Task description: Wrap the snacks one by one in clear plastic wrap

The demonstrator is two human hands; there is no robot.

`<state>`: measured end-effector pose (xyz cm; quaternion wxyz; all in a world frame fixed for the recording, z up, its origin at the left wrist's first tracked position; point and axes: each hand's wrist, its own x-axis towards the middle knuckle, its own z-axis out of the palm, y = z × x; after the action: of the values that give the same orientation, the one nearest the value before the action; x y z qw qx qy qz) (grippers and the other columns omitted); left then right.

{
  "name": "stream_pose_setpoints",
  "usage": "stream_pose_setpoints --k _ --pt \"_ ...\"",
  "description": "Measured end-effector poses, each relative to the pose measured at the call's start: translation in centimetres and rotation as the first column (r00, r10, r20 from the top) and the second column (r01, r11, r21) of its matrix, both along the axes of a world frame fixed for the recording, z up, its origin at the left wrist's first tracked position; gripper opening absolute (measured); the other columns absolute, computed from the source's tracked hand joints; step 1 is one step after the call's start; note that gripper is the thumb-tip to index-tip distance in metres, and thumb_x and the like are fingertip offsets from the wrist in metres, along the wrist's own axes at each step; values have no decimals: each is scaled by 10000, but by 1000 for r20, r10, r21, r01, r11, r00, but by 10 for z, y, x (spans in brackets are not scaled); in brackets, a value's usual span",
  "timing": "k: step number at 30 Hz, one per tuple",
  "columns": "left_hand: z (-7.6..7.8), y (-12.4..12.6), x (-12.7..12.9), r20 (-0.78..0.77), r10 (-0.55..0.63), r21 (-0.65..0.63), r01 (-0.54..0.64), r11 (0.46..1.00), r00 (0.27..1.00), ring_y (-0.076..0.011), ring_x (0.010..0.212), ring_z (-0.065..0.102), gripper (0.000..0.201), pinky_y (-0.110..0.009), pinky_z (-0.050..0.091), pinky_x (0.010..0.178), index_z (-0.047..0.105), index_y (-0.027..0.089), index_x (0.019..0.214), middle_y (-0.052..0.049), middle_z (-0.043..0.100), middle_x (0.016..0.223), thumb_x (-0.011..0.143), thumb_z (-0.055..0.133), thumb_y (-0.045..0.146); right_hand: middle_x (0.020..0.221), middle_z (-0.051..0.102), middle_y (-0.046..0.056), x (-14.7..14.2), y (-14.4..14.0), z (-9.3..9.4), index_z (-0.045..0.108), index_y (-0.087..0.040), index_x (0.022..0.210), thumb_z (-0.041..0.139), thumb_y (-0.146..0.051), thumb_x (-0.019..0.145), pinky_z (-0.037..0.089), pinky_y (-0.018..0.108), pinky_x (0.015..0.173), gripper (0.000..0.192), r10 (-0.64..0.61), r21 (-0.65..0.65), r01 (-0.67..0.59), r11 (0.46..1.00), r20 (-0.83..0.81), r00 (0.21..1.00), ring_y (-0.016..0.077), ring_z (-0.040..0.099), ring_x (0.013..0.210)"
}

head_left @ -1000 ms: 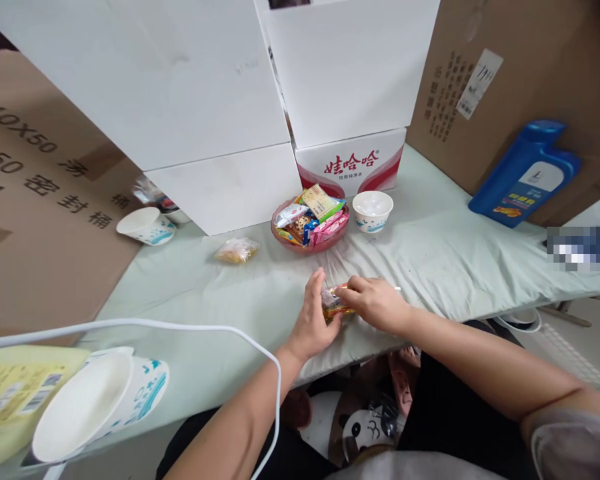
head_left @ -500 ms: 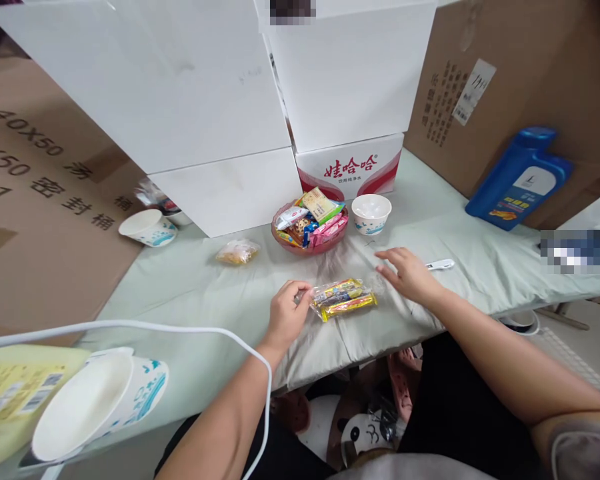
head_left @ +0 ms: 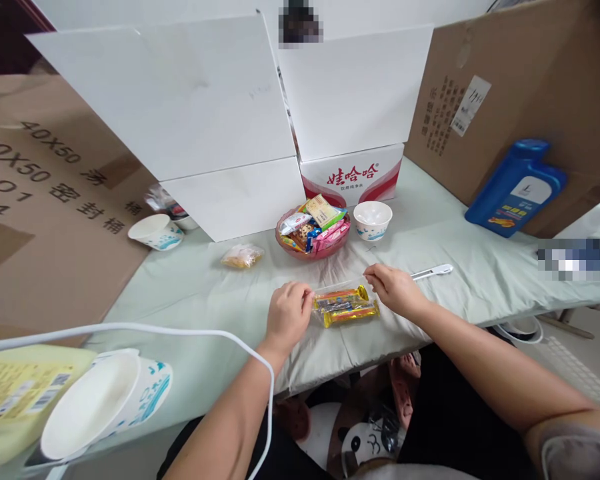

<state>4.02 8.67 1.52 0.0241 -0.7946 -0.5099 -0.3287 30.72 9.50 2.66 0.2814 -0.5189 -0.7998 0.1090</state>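
Observation:
A clear plastic bag [head_left: 344, 308] holding yellow-wrapped snack bars lies on the cloth near the table's front edge. My left hand [head_left: 289, 312] pinches the bag's left end. On the other side, my right hand [head_left: 393, 289] has its fingertips closed on the bag's upper right corner, and the film is stretched between both hands. Just beyond my right hand lies a white utility knife [head_left: 433, 271]. Behind the bag stands a pink glass bowl [head_left: 313, 255] heaped with wrapped snacks. A paper cup [head_left: 373, 223] with something clear and crumpled inside is beside the bowl.
A small bag of yellowish food [head_left: 242, 256] rests left of the bowl. White boxes [head_left: 230, 100] line the back, with brown cartons [head_left: 55, 220] at the sides. A blue bottle [head_left: 517, 190] stands right. A white cable [head_left: 180, 327] crosses near my left forearm, above another paper cup [head_left: 150, 387].
My right hand has moved left and down, and its spread fingers have closed on the bag's upper right corner. The bag's film is now pulled straighter. My left hand keeps its hold.

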Motion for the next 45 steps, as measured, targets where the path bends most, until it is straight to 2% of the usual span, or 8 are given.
stream_pose_setpoints --k 7,11,14,17,20,25,31,45 --pt "2 5 -12 -174 246 136 -224 965 954 -271 854 590 124 -389 469 739 623 164 900 -100 634 884 808 545 137 942 709 64 9 24 -21 647 -196 949 481 -228 933 442 285 758 170 -158 9 158 987 95 983 194 641 845" --pt "7 -9 5 -211 -54 290 115 950 976 -229 927 601 180 -367 477 845 644 185 924 -88 667 940 863 492 110 906 703 75 9 26 -22 655 -184 937 494 -219 927 454 322 769 165 -162 72 155 985 101 982 212 625 818" --pt "2 -13 18 -270 -242 168 293 941 932 -221 1110 577 268 -363 454 957 618 183 1117 -91 657 1170 898 473 130 984 680 109 6 19 -15 663 -184 937 513 -191 906 461 378 827 153 -153 243 134 961 60 986 248 594 918" --pt "-6 -10 19 -305 -172 -6 178 984 937 -283 1205 533 345 -464 419 1008 564 153 1242 -127 623 1258 906 507 204 1011 659 106 1 10 -9 654 -191 995 481 -157 914 472 365 853 194 53 339 -57 939 20 998 229 576 960" --pt "-9 -5 15 -314 -151 -83 131 988 937 -297 1190 542 259 -521 377 1039 627 175 1135 -106 670 1160 898 536 223 986 669 91 -3 8 -13 642 -177 1071 453 -106 906 493 319 816 261 260 184 -267 946 62 964 198 594 920" --pt "-1 -10 16 -261 -229 -51 223 973 938 -246 1171 553 186 -462 391 1054 669 183 880 -76 689 1068 905 488 147 1145 665 124 -3 22 -30 672 -137 1126 489 -73 868 471 373 918 323 179 -55 -171 984 219 959 235 574 1004" --pt "18 -42 21 -281 -509 -336 413 847 814 -255 1242 493 111 -425 438 1030 647 186 905 -57 644 1167 848 563 141 1175 660 120 0 25 -33 690 -171 1136 458 -152 923 450 410 970 315 175 -36 -171 985 229 958 235 571 1031" --pt "37 -40 18 -382 -212 -617 -77 783 900 -217 803 643 295 -305 445 673 568 182 1027 -75 673 947 873 345 65 971 729 51 16 12 -3 698 -212 1058 511 -193 885 493 305 805 255 182 -237 -162 958 64 981 196 673 883"
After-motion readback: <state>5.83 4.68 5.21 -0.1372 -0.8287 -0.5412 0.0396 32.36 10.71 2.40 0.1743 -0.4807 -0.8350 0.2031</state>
